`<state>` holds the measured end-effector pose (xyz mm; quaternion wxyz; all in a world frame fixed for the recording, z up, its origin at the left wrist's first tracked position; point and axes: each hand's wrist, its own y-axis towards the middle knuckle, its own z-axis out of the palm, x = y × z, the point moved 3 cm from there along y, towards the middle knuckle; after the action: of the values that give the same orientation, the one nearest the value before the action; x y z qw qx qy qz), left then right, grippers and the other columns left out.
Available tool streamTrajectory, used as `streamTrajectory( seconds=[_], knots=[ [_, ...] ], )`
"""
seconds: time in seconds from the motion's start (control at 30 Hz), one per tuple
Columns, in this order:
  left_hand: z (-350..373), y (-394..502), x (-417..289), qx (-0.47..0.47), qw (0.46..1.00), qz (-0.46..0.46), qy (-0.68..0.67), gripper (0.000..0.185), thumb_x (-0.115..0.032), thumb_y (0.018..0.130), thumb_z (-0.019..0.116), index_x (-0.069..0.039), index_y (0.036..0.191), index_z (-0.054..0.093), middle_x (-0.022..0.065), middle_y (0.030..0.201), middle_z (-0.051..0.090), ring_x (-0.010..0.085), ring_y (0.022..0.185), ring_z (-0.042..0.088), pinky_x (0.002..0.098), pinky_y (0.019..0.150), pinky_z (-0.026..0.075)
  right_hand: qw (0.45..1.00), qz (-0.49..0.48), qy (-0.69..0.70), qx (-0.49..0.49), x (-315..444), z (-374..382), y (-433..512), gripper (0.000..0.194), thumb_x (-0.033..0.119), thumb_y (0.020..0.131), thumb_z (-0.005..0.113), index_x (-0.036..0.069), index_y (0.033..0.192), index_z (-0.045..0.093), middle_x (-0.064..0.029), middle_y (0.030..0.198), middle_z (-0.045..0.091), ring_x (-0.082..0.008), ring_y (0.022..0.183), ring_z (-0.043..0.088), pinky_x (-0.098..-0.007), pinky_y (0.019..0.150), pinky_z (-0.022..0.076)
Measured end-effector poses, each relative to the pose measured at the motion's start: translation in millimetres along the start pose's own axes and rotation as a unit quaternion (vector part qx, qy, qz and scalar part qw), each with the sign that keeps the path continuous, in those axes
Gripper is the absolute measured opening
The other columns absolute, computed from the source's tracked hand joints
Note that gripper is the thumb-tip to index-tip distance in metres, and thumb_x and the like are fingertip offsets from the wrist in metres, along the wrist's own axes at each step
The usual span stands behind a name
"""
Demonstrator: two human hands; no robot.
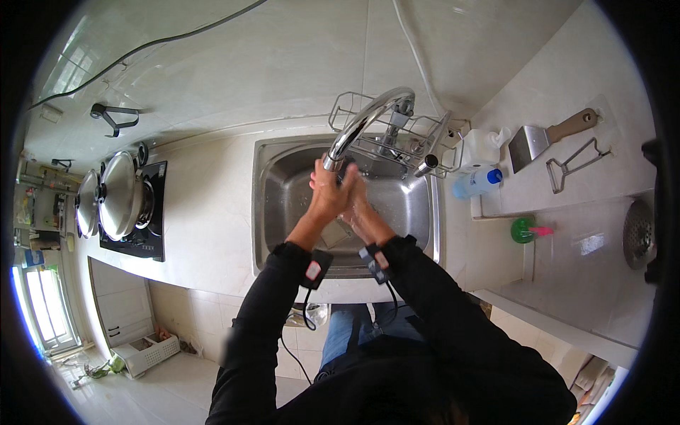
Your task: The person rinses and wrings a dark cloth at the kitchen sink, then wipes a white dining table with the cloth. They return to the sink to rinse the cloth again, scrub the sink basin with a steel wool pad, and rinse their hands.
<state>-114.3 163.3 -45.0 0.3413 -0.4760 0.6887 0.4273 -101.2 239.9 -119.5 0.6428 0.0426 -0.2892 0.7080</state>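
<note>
My left hand (325, 197) and my right hand (359, 197) are pressed together, palms towards each other, right under the spout of a chrome gooseneck faucet (366, 114). Water drops show around them, and the fingers are partly hidden and blurred. I see no object between the hands, though the gap is mostly covered. Below them lies the stainless steel sink (404, 212), wet inside. A pale flat piece (334, 234) rests on its bottom, half behind my wrists. Each black sleeve has a small device with a cable at the wrist.
Behind the faucet stands a wire rack (345, 110). To the right are a white pump bottle (481, 149), a blue-capped bottle (474, 184), a green spray bottle (522, 231) and a wall-hung cleaver (528, 146). A lidded pot (121, 196) sits on the black stove (130, 248) at left.
</note>
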Motion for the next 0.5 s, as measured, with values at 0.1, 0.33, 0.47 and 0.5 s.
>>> streamTrajectory(
  seconds=[0.1, 0.33, 0.47, 0.5],
  knots=[
    [3.1, 7.6, -9.2, 0.056, 0.991, 0.032, 0.121, 0.032, -0.028, 0.087, 0.069, -0.005, 0.106, 0.058, 0.0174, 0.109, 0.059, 0.0402, 0.098, 0.054, 0.0445, 0.083, 0.046, 0.995, -0.009, -0.078, -0.064, -3.2, -15.5, -22.8, 0.052, 0.042, 0.097, 0.05, 0.007, 0.135, 0.043, -0.0091, 0.132, 0.053, -0.0321, 0.121, 0.052, -0.0494, 0.099, 0.0434],
    [-21.5, 6.4, -0.5, 0.198, 0.974, -0.002, 0.107, 0.036, -0.02, 0.082, 0.076, 0.0, 0.106, 0.06, 0.0144, 0.101, 0.059, 0.0316, 0.088, 0.064, 0.039, 0.074, 0.052, 0.893, -0.035, -0.313, -0.322, 65.5, -98.9, -42.6, 0.067, 0.03, 0.089, 0.064, 0.002, 0.141, 0.034, -0.0104, 0.123, 0.052, -0.0238, 0.103, 0.055, -0.0396, 0.084, 0.0495],
    [-32.2, 6.4, 8.2, 0.152, 0.986, 0.006, -0.068, 0.042, -0.009, 0.073, 0.081, 0.002, 0.106, 0.059, 0.0111, 0.1, 0.056, 0.0259, 0.09, 0.063, 0.0347, 0.071, 0.053, 0.846, -0.082, -0.337, -0.404, 93.7, -105.3, -25.4, 0.049, 0.029, 0.091, 0.062, -0.004, 0.123, 0.047, -0.01, 0.098, 0.057, -0.0173, 0.074, 0.058, -0.0278, 0.064, 0.0505],
    [-32.4, 5.2, 8.9, 0.141, 0.985, 0.008, -0.103, 0.044, -0.006, 0.071, 0.082, 0.002, 0.107, 0.059, 0.0106, 0.101, 0.056, 0.0241, 0.09, 0.063, 0.0334, 0.07, 0.053, 0.834, -0.074, -0.361, -0.411, 98.0, -99.4, -23.1, 0.047, 0.03, 0.091, 0.062, -0.004, 0.12, 0.048, -0.0095, 0.095, 0.057, -0.0172, 0.072, 0.058, -0.0282, 0.063, 0.0505]
  ],
)
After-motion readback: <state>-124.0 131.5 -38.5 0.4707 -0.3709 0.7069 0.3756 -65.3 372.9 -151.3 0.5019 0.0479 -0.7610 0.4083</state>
